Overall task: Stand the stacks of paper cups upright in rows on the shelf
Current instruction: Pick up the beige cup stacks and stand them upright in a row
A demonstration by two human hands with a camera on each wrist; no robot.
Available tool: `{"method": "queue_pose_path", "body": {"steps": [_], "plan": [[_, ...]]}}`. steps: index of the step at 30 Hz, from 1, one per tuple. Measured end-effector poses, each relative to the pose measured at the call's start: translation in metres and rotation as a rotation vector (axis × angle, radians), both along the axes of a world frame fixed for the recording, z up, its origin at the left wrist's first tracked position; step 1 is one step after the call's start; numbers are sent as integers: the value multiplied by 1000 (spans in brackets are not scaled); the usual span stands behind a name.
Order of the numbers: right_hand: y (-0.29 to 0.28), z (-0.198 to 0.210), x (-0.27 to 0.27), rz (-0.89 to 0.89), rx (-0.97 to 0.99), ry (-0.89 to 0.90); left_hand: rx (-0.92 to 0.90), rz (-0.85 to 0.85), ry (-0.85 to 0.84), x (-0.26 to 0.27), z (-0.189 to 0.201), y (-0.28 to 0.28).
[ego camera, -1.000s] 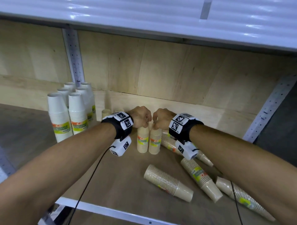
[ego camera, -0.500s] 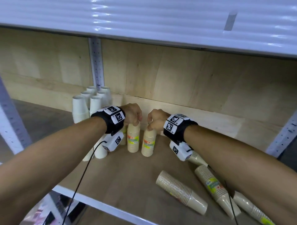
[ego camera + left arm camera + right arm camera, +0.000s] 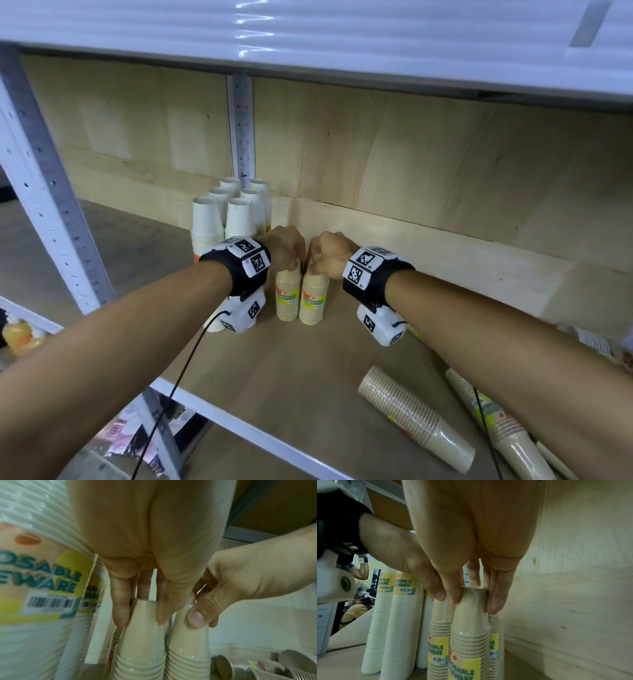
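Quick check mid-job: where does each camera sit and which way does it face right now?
Head: above, looking down into the shelf; both forearms, left hand, right hand.
Left wrist: looks along the left hand's fingers at its tan cup stack.
Right wrist: looks along the right hand's fingers at its stack.
Shared: both gripped stacks, white stacks.

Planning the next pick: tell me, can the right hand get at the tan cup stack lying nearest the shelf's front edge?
Probably not yet: the right hand grips an upright tan stack. Once freed, yes; nothing covers the lying stack.

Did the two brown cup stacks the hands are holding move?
Yes. The brown stacks slid left, closer to the standing white stacks, and are now right beside them.
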State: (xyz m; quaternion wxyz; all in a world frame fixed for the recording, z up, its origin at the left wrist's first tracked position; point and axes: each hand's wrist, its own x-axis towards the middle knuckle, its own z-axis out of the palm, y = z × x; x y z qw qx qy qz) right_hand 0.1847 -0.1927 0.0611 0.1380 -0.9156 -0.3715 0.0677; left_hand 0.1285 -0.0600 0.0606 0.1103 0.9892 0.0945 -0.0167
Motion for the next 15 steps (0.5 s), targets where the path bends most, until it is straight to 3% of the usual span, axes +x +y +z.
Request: {"method": "queue_pose_path", "body": {"steps": [10,15], "plan": [[-11,0,0,17,34,0,-15,-22,-20,1,5,-8],[-37,1,0,-67,-42,-51,7,-66,-89,3,21,-19]]}}
